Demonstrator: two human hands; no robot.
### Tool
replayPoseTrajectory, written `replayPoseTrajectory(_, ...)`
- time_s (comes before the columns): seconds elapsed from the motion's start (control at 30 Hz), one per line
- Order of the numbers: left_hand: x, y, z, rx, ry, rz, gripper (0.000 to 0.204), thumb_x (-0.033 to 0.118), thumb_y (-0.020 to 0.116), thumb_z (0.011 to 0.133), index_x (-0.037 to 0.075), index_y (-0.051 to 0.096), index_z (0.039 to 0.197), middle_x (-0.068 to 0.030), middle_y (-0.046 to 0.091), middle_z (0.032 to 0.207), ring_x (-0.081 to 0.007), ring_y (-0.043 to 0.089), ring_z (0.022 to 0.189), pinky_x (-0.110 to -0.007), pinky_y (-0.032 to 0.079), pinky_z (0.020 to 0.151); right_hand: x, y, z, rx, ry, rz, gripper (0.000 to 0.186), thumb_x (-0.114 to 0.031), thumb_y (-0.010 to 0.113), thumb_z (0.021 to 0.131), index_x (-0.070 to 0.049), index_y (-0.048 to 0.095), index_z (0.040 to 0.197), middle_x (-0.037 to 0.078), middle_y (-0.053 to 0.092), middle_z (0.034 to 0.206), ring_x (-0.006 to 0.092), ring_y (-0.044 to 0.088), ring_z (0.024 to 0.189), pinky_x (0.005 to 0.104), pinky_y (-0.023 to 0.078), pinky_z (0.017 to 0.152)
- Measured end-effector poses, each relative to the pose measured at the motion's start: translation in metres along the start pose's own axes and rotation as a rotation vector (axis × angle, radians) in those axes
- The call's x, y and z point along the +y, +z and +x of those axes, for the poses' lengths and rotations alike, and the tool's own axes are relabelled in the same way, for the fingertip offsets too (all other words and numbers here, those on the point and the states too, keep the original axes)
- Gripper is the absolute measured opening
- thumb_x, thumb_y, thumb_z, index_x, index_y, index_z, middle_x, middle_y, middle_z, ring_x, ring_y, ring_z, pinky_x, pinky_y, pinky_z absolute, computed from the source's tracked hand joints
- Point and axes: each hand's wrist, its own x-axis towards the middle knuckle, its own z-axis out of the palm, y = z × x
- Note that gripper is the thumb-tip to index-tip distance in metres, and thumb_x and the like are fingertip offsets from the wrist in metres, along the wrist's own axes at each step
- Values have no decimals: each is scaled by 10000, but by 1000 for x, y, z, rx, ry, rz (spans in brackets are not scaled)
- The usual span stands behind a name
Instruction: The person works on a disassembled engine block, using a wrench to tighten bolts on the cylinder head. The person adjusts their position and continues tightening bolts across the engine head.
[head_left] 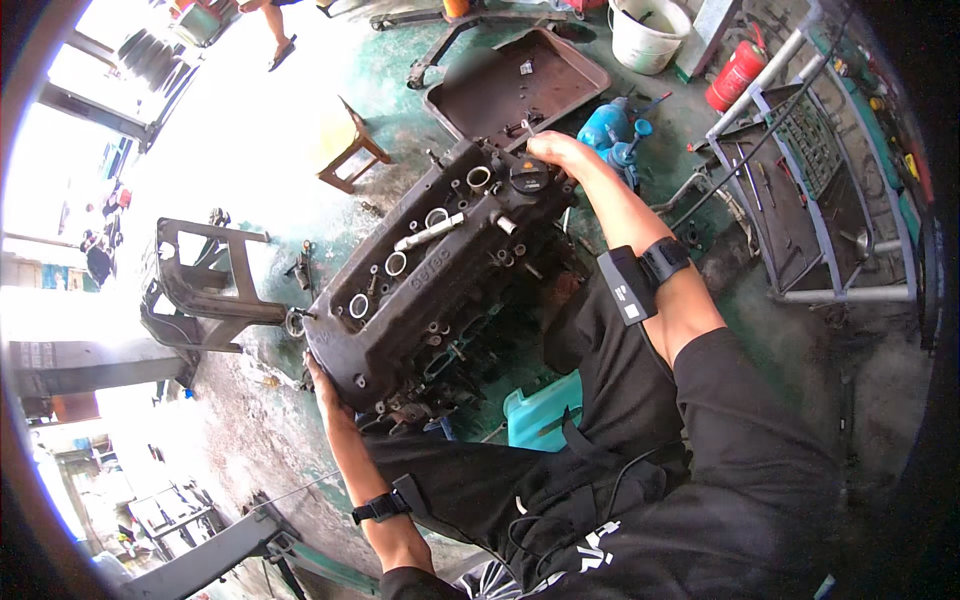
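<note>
A dark cast valve cover [420,290] with a black oil cap [528,172], a silver tube and several metal rings lies diagonally over an engine [450,355] in front of me. My left hand [325,380] grips the cover's near left end, its fingertips partly behind the edge. At the far right end my right hand [553,153] has its fingers curled onto the cover beside the cap; the exact fingertip hold is partly hidden. Between my legs sits a light teal plastic container [530,415].
Around the engine are a drip tray [475,75], wooden stool [345,150], metal frame [215,280], white bucket [645,30], blue container [605,130], red extinguisher [735,72] and tool cart [800,200]. Another person's leg [275,35] shows at the top left.
</note>
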Motion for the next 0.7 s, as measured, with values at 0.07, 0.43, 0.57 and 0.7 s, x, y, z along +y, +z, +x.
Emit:
replayPoseTrajectory(0.07,-4,-3,3,-4,25,19,815,702,318,892,80,382,1415,-132,476,1365,-326,477,1201,-439,387,1005,0,0,19,-41,33,-22,303,-265,465,823,-61,674,902,132,684,975,281,605,854,430,466,804)
replayPoseTrajectory(0.43,-6,-11,8,192,251,95,815,621,495,887,-105,525,1256,-154,601,1193,-236,581,1023,-346,448,926,-27,8,-8,105,242,-167,262,-162,503,774,-23,685,901,213,645,1027,364,629,948,450,498,803)
replayPoseTrajectory(0.57,23,-15,-5,70,344,4,667,521,447,949,-50,504,1288,-156,586,1221,-261,595,1041,-369,477,913,-37,7,-10,208,-122,-444,204,-156,499,802,-21,651,806,183,666,918,369,633,907,464,500,767)
replayPoseTrajectory(0.7,53,-28,-37,-16,429,-78,620,467,434,966,-66,523,1269,-165,616,1171,-263,625,1005,-352,510,871,-70,-11,-34,183,-79,-468,210,-143,499,820,-3,655,803,234,641,961,382,618,937,472,493,789)
